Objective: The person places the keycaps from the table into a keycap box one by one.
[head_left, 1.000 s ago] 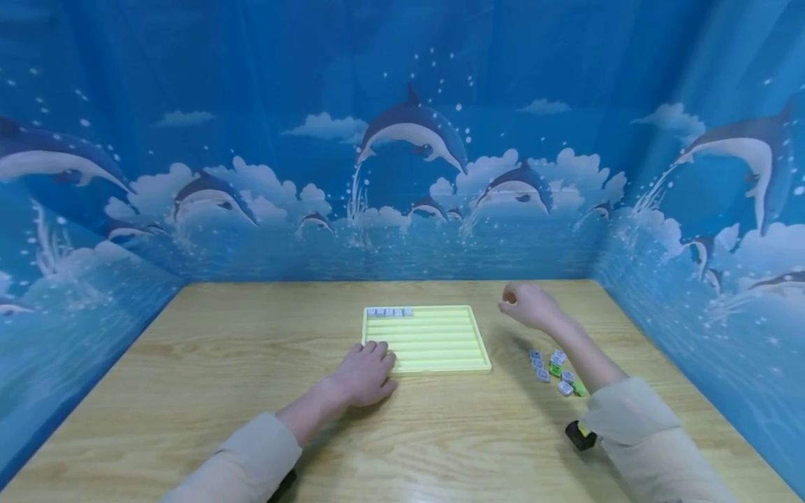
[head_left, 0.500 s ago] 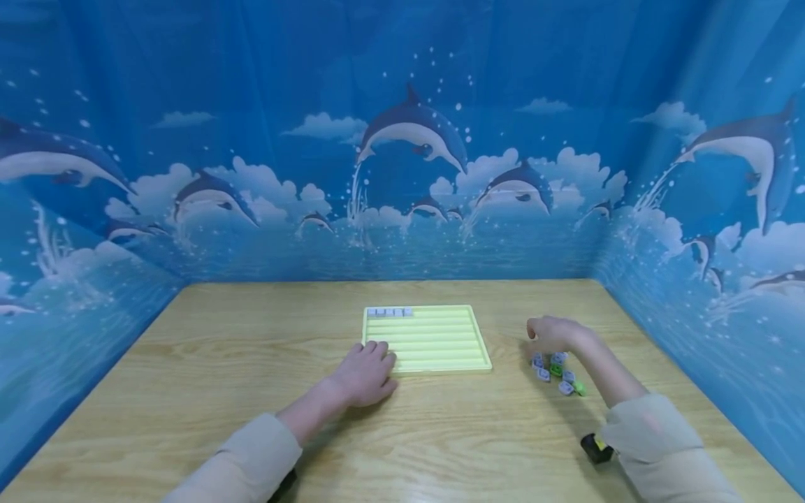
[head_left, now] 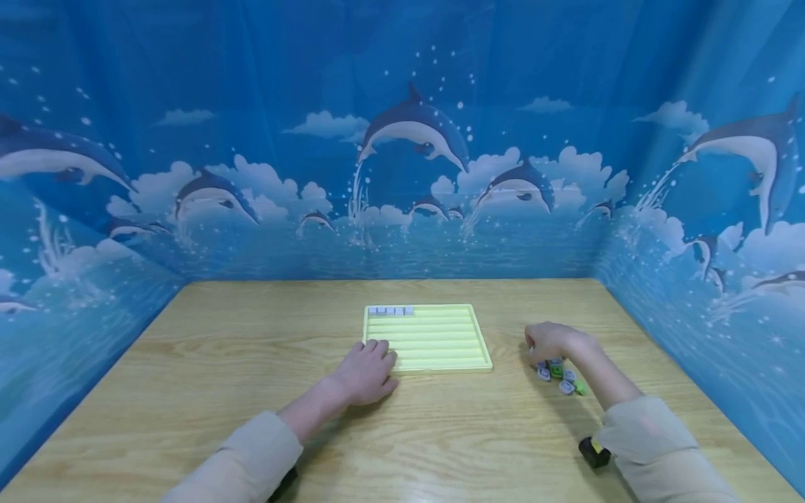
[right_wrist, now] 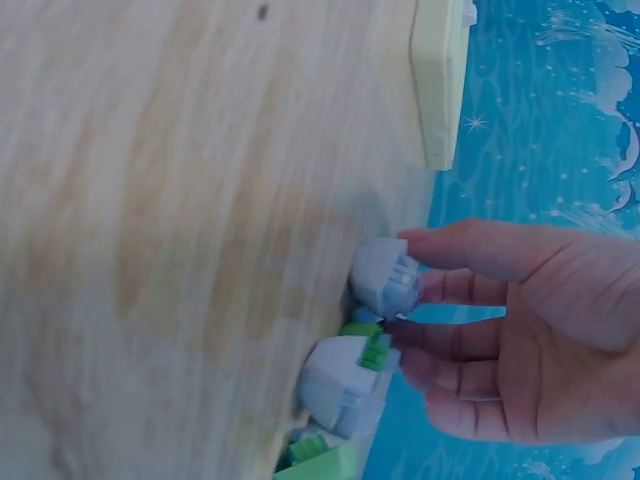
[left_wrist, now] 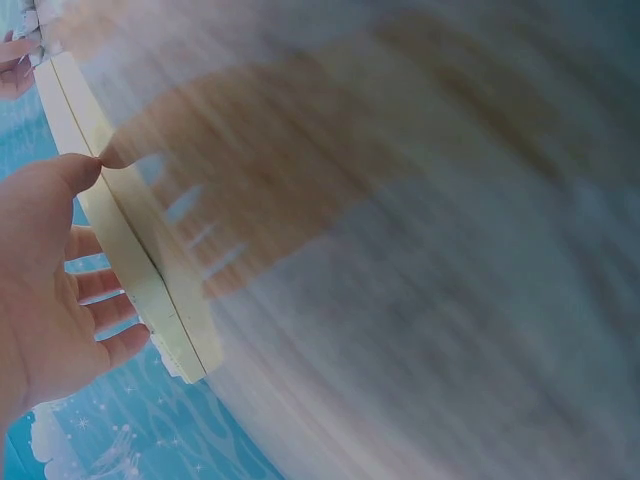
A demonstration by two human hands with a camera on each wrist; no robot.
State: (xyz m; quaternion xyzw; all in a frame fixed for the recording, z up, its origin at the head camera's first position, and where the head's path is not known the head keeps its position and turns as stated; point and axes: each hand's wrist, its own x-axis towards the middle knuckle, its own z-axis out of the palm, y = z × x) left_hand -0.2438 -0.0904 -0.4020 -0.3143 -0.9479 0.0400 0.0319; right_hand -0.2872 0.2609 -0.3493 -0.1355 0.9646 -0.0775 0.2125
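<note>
"What's the right hand doing from where you sit?"

"I have the person's right hand (head_left: pixel 556 342) low over a loose cluster, right of the tray (head_left: pixel 434 342). On my right wrist feed, thumb and forefinger pinch a pale piece (right_wrist: pixel 380 275) between them — nearly closed, with just the width of the piece in the gap. I can't tell whether it is clear of the tabletop (head_left: pixel 251 335)."

"What's lying around it?"

"More small pieces, pale and green. I make out a green piece (head_left: pixel 556 369) just beside the hand and a pale one (head_left: pixel 567 387) closer to me, but the hand hides part of the cluster, so I won't count them."

"And the other side?"

"The left hand (head_left: pixel 365 374) rests at the tray's near left corner. My left wrist feed shows its thumb against the near wall and the fingers (left_wrist: pixel 110 312) reaching past that wall, spread and relaxed — no small piece that I can see there."

"Anything in the tray?"

"A row of five pale pieces (head_left: pixel 390 311), side by side in the farthest groove, at its left end. Behind the tabletop I see a blue dolphin curtain (head_left: pixel 402 244)."
</note>
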